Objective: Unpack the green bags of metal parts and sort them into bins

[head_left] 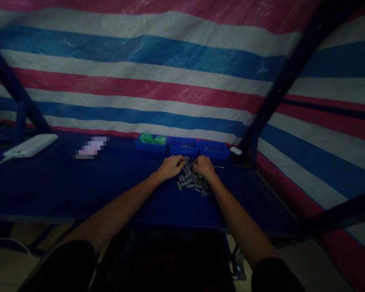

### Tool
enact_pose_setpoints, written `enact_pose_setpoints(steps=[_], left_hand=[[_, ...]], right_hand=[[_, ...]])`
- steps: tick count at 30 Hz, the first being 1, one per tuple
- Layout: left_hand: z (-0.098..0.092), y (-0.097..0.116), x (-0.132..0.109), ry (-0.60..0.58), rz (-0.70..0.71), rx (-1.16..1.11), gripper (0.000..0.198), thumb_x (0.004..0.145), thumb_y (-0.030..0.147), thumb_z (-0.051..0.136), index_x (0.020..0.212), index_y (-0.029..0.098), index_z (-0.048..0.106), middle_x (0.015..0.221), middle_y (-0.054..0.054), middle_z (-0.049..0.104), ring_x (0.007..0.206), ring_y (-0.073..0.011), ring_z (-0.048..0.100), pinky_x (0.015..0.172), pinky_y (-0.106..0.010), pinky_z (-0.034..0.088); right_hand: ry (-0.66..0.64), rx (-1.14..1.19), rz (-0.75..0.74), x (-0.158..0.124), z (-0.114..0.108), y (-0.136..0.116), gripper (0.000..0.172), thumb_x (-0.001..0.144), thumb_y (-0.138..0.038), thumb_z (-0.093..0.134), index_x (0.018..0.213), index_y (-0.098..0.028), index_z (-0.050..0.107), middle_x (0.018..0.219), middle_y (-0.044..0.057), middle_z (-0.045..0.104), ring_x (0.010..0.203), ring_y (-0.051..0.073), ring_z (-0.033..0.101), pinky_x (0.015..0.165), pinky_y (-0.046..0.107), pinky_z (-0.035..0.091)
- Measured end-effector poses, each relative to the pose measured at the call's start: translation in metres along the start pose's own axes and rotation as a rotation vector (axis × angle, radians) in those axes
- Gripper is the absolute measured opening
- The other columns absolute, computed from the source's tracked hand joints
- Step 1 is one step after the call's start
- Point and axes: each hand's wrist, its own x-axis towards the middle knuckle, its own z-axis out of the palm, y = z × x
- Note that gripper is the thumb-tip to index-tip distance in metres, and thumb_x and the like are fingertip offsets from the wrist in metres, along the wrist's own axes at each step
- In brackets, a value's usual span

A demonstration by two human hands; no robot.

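Now the left hand point(171, 166) and right hand point(204, 166) curl in at either side of the metal parts point(187, 178), heaped on the worktop point(115, 182) just before three blue trays point(179, 151); whether either grips a piece, I can't tell!

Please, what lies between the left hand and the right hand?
The head view shows part of a pile of small grey parts between the left hand and right hand.

On the table point(79, 186), a pile of parts point(187, 178) lies before three trays point(183, 151) in a row.
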Motion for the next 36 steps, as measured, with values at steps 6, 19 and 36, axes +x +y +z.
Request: enact_pose_setpoints(steps=[6,19,36], left_hand=[[-0.001,0.002,-0.001,0.077,0.021,-0.058,0.024,0.080,0.026,0.047,0.102,0.018,0.052,0.076,-0.002,0.060,0.074,-0.0150,0.056,0.068,-0.027,0.043],[-0.007,0.002,0.001,0.125,0.078,0.060,0.015,0.082,0.025,0.045,0.082,0.017,0.058,0.078,-0.004,0.059,0.077,-0.0171,0.052,0.071,-0.029,0.040],[-0.008,0.004,0.000,0.079,-0.028,-0.118,0.048,0.089,0.042,0.026,0.078,0.015,0.065,0.069,-0.002,0.062,0.065,-0.0127,0.056,0.061,-0.022,0.038]], right_hand=[[0.093,0.295,-0.075,0.001,-0.001,0.006,0.015,0.078,-0.020,0.047,0.088,-0.015,0.058,0.080,0.007,0.062,0.073,0.015,0.055,0.065,0.025,0.038],[-0.016,0.805,-0.219,-0.001,0.001,-0.006,0.024,0.071,-0.038,0.051,0.068,-0.014,0.054,0.057,-0.003,0.050,0.053,0.010,0.043,0.052,0.022,0.033],[0.511,0.275,-0.084,0.006,-0.034,0.016,0.035,0.087,-0.040,0.034,0.090,-0.014,0.057,0.070,0.007,0.062,0.066,0.017,0.056,0.063,0.025,0.036]])
